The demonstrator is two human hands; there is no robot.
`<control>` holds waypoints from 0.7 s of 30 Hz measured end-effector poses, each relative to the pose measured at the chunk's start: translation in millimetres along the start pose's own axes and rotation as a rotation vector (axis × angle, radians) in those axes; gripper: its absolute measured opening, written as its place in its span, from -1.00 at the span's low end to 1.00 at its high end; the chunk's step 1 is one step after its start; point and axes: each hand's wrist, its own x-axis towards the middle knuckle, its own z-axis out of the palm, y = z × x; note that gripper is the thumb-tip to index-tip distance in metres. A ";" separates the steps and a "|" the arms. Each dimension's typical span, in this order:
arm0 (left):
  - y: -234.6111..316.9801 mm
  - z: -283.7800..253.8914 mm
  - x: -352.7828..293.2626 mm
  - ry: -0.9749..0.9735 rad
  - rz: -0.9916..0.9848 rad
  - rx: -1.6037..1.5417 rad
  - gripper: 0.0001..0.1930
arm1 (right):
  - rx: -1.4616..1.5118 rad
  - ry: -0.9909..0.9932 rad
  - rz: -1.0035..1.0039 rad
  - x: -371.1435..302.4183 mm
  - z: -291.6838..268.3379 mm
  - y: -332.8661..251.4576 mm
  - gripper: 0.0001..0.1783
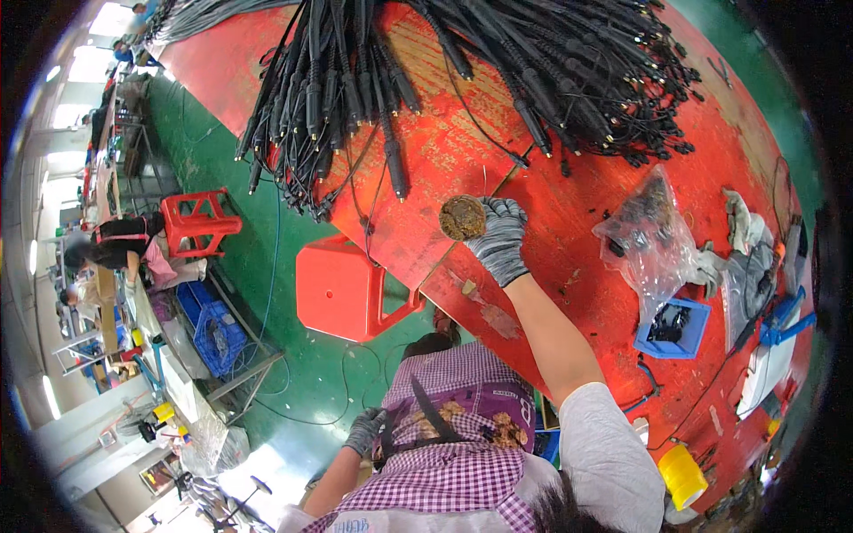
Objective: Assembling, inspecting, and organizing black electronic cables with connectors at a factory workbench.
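Note:
My right hand, in a grey striped knit glove, reaches over the red table. Its fingers are wrapped round a small round tin with a crusty brown mass inside. A thin pale wire or pin stands up just above the tin. My left hand, in a similar glove, is low beside my checked purple apron. Its fingers look curled next to a dark strip on the apron, and whatever they may hold is hidden. Beyond the tin lie bundles of black cables with thick moulded sleeves and small metal tips.
A red stool stands at the table's left edge. Right of my arm are a clear plastic bag of black parts, a blue bin, grey gloves and a yellow tape roll. Another person works far left.

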 end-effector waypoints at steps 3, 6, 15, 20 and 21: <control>-21.1 -16.6 42.4 0.129 0.145 0.298 -0.74 | 0.025 -0.020 0.044 -19.4 -15.8 -6.8 -0.53; 12.6 -35.8 77.8 0.210 0.428 -0.170 -0.75 | 0.124 0.075 0.062 -46.9 -38.0 -15.5 -0.45; 274.9 -5.6 -33.0 0.052 1.343 -0.136 -0.17 | 0.182 0.268 0.223 -156.7 -116.8 -65.0 -0.51; 266.5 29.7 -60.2 -0.034 1.576 -0.084 -0.01 | 0.167 0.384 0.369 -224.7 -119.3 -84.7 -0.56; 261.6 33.4 -63.6 -0.075 1.589 -0.071 -0.01 | 0.153 0.371 0.438 -235.8 -124.2 -92.5 -0.58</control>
